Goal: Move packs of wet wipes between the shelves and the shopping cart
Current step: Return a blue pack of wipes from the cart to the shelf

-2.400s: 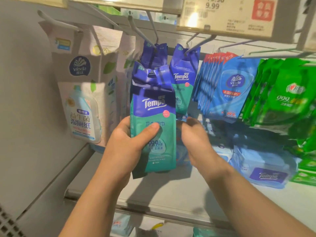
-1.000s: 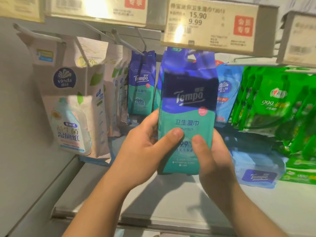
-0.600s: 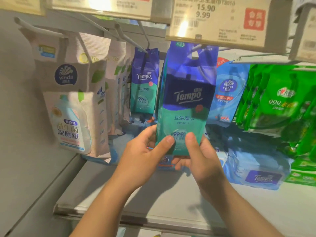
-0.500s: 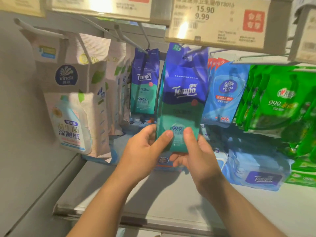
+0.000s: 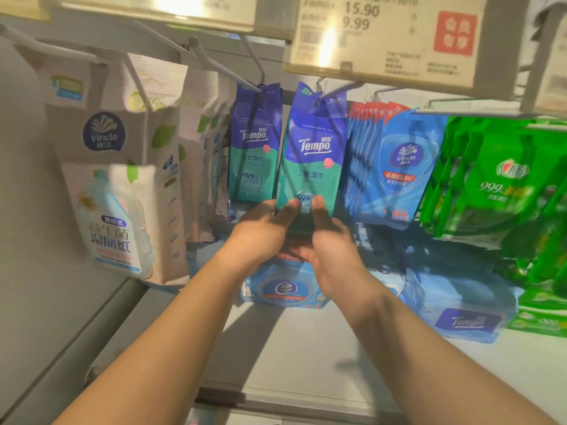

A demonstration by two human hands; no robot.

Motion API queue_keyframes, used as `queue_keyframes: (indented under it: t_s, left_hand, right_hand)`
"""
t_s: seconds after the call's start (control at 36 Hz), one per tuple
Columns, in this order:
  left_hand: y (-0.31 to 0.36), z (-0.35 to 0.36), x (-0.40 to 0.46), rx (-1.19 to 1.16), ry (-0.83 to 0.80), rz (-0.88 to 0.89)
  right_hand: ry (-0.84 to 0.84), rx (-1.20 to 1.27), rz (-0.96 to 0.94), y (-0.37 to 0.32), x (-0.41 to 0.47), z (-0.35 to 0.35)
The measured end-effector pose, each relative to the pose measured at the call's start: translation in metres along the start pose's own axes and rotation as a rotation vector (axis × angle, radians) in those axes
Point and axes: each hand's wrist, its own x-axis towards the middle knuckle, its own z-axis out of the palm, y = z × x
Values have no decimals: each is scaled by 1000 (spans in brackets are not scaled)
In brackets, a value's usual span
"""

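Shelf (image 5: 306,357) sits below us, with white packs (image 5: 122,167), green packs (image 5: 503,185) and blue packs (image 5: 399,167) hanging above it. Our left hand (image 5: 260,234) and right hand (image 5: 331,250) pinch the bottom of the Tempo pack (image 5: 313,161). It hangs on a hook (image 5: 334,92), between another Tempo pack (image 5: 254,148) and the blue packs.

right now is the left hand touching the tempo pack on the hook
Touching. The head view shows the left hand's thumb lying on the lower front of the Tempo pack, beside the right hand's thumb; the pack's top hangs at the hook.
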Motion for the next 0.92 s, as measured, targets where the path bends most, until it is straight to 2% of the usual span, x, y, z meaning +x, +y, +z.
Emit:
queue_keyframes:
  t_s: [0.14,0.33,0.47,0.58,0.72,0.92]
  left_hand:
    - [-13,-2,-11,3,-5,-40]
    - [-25,-15,-45,-91,96,-67]
    - [-28,-20,-74,-207,81,1]
    - [-28,-21,-95,-157,64,14]
    - [-27,-18,-122,-85,25,-2]
    - [-11,-12,-174,-22,94,-5]
  right_hand:
    - [35,-13,-15,2,-6,-5]
    - [63,-52,-15,2,-37,-10]
    - [88,53,71,6,-54,-16]
    - [115,-3,89,10,-67,-22]
    - [76,-61,84,10,-89,-38]
    - [-51,-90,45,6,-125,-77]
